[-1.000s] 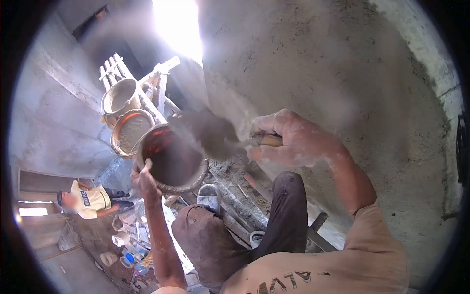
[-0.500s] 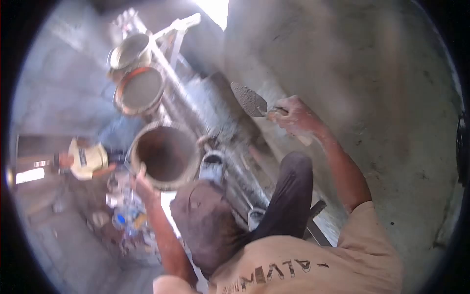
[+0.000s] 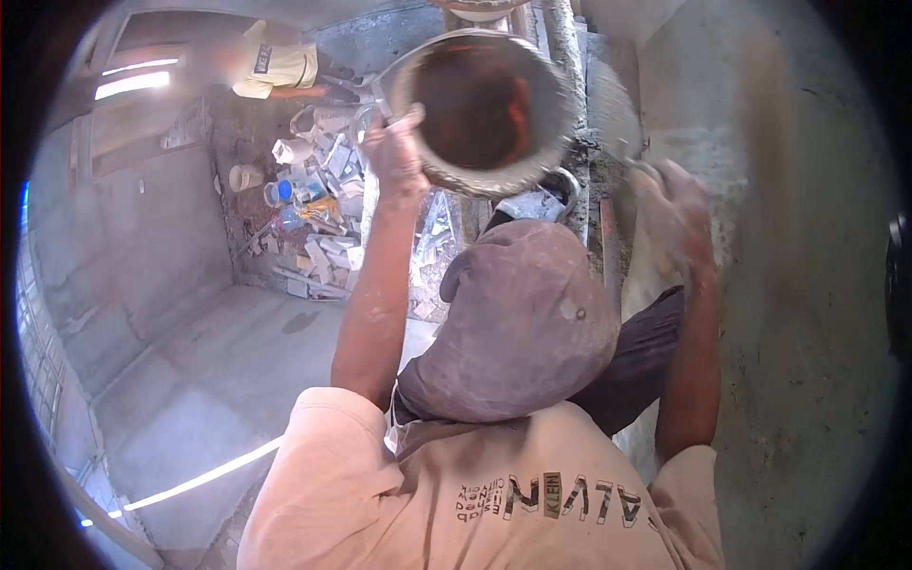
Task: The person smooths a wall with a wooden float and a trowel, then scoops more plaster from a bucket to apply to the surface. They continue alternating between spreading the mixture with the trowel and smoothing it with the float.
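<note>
At its left rim, my left hand [image 3: 397,157] grips a bucket [image 3: 439,161], fingers wrapped over the edge. The bucket tilts its mouth towards me. Its inside is dark with an orange patch, and grey mortar crusts the rim. My right hand [image 3: 673,214] is closed around the handle of a trowel [image 3: 613,106], just right of the bucket. Motion smears the trowel's grey blade, which points up and away from me. My dusty, bent knee [image 3: 532,318] rises below the bucket, in front of my printed shirt [image 3: 532,475].
Another bucket [image 3: 483,11] shows at the top edge, near a wooden plank [image 3: 567,52]. A plastered wall [image 3: 798,247] runs along my right. Rubble and scraps [image 3: 328,252] lie on the floor to the left. Beyond them, a person in a pale shirt [image 3: 280,65] is at the back.
My view has turned, putting the bucket at top centre and the other buckets mostly out of frame. The trowel, earlier carrying mortar out by the wall, is now beside the bucket.
</note>
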`<state>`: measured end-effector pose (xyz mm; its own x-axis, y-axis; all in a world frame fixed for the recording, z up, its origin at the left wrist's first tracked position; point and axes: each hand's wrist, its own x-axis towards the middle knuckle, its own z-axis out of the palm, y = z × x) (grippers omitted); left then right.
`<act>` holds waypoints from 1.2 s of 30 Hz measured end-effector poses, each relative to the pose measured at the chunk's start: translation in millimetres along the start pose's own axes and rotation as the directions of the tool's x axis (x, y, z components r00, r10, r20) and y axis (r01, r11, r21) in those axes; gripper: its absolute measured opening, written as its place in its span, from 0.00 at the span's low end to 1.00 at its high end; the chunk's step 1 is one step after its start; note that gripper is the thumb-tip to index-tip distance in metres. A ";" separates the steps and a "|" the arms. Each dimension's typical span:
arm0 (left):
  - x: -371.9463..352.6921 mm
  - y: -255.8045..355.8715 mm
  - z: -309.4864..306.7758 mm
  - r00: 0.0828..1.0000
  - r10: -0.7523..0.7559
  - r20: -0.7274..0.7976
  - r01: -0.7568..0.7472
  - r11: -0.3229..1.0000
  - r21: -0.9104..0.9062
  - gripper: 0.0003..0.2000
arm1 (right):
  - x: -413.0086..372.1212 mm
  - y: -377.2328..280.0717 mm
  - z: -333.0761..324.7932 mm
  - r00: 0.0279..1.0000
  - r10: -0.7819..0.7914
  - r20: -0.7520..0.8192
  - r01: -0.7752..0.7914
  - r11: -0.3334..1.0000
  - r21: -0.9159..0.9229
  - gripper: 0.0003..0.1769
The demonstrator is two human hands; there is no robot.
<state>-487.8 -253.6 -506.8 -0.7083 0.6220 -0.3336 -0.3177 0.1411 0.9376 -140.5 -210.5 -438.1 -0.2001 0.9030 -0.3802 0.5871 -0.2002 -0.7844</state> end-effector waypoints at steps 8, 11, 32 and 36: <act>40.9 -29.7 -194.2 0.751 -0.100 -0.652 0.186 0.981 0.063 0.26 | -50.9 134.9 6.3 0.926 0.370 -0.078 -0.335 0.899 0.283 0.16; 9.5 -56.0 -203.0 0.611 -0.190 -0.769 0.353 0.934 0.050 0.23 | -50.3 187.1 34.8 0.931 0.320 -0.175 -0.262 0.921 0.289 0.12; 175.8 -136.5 -203.0 0.733 -0.494 -0.467 0.410 0.869 -0.277 0.14 | -37.5 204.4 55.4 0.944 0.245 -0.221 -0.278 0.951 -0.136 0.18; 244.4 -158.3 -230.6 0.818 -0.451 -0.356 0.453 0.887 -0.082 0.15 | -36.5 195.1 54.6 0.913 0.359 -0.193 -0.379 0.922 -0.080 0.20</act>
<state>-756.0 -301.6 -759.3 -0.6607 0.1714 -0.7308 -0.6549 0.3441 0.6728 -61.5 -303.3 -604.1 0.1790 0.8262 -0.5341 0.6797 -0.4963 -0.5401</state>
